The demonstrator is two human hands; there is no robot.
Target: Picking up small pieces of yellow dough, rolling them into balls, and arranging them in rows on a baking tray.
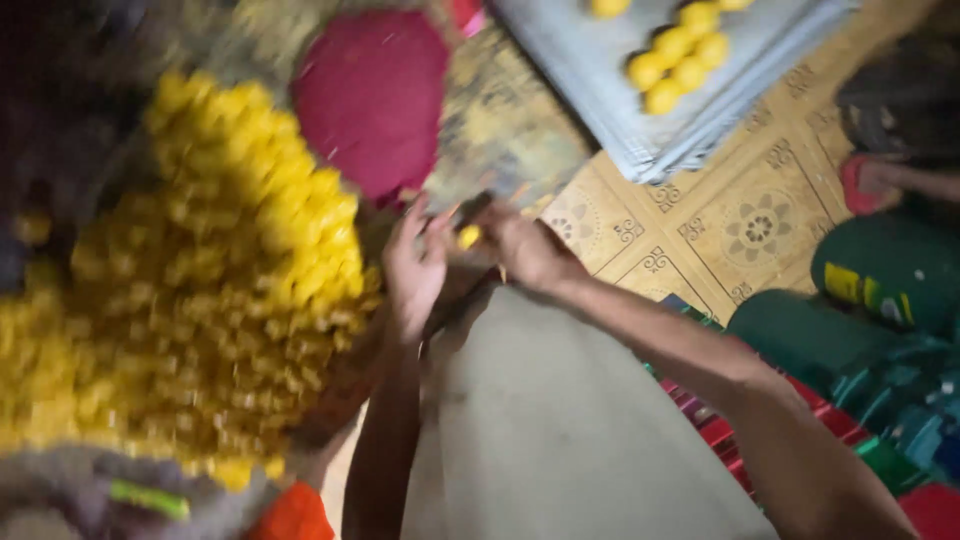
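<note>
Yellow piece (468, 237), small and rounded, centre of the frame: pinched between the fingers of the left hand (415, 268) and the right hand (527, 250), both closed on it above a grey cloth (560, 430) at lower centre. Heap of like yellow pieces (200, 270), left of frame, large and blurred: judged the bulk yet to be handled. Finished share, by appearance: a few yellow rounds (678, 55) on a grey sheet (600, 80), upper right. Maroon cushion (372, 95), top centre. Patterned floor (740, 230), right.
</note>
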